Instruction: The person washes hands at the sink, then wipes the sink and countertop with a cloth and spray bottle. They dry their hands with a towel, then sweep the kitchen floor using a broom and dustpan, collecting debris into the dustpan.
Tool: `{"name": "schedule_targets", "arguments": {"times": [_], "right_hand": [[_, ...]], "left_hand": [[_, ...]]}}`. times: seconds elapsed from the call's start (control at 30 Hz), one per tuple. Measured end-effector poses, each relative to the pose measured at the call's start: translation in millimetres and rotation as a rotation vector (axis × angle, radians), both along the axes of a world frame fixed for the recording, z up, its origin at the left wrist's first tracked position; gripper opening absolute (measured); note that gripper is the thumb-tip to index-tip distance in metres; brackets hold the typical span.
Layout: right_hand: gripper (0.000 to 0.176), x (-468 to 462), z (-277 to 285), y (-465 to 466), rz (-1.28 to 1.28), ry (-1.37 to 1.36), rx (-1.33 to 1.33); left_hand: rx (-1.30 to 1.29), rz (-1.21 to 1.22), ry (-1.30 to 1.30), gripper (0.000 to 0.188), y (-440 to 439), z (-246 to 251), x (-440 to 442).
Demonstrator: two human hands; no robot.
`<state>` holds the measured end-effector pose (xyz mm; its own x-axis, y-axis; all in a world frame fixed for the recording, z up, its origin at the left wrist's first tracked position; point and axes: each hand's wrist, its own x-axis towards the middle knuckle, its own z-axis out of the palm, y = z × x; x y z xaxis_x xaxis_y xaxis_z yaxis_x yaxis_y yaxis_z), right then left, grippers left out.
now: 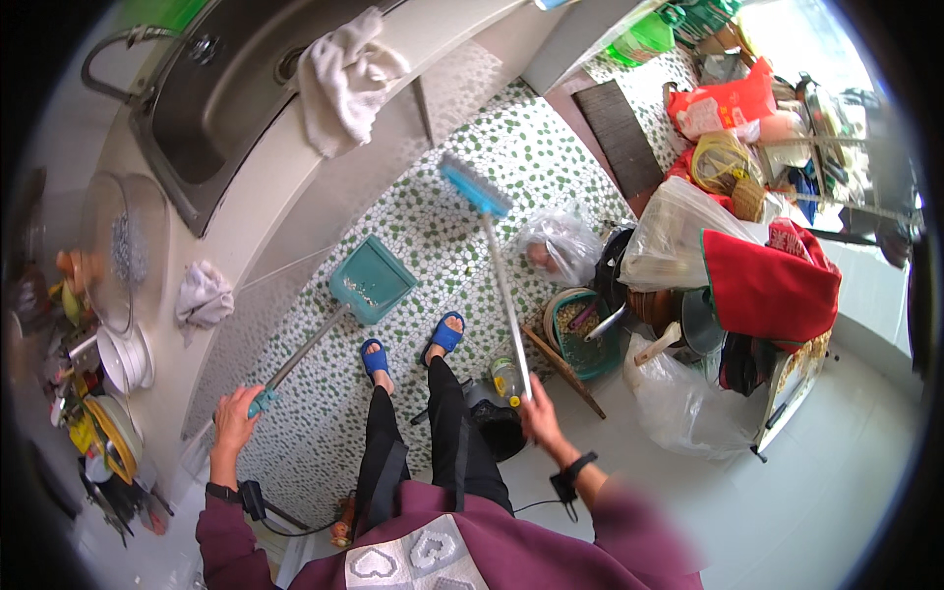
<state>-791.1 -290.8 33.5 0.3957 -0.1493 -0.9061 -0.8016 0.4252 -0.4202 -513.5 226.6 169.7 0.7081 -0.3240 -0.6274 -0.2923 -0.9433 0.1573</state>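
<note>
My left hand [236,419] grips the teal handle end of a long-handled dustpan [375,279]. Its green pan rests on the patterned floor ahead of my blue slippers, with small pale debris inside. My right hand [540,414] is closed around the metal pole of a broom [476,190]. The broom's blue head with grey bristles is on the floor, beyond the dustpan and to its right. Between the two heads a few small bits lie on the floor [442,236].
A clear plastic bag [562,247], a green basin [590,339], a wooden stick [564,372], a bottle [506,377] and a black bin [498,424] stand or lie at right. The counter with a sink [228,88] and cloth [346,81] runs along the left. A dark mat [618,136] lies farther off.
</note>
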Motion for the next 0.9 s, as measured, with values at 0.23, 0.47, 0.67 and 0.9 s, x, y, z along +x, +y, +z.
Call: {"name": "schedule_targets", "arguments": {"times": [0.23, 0.47, 0.67, 0.9], "right_hand": [[0.017, 253, -149, -120, 0.104, -0.291, -0.354], [0.024, 304, -182, -70, 0.401, -0.142, -0.534], [0.068, 156, -160, 7, 0.727, -0.088, -0.668], [0.067, 87, -121, -1, 1.077, -0.120, -0.638]], "left_hand": [[-0.015, 0.023, -0.026, 0.059, -4, 3, -1], [-0.037, 0.019, -0.036, 0.058, -1, 1, -2], [-0.103, 0.077, -0.006, 0.063, 13, 1, -8], [-0.135, 0.160, 0.024, 0.061, 56, 3, -53]]}}
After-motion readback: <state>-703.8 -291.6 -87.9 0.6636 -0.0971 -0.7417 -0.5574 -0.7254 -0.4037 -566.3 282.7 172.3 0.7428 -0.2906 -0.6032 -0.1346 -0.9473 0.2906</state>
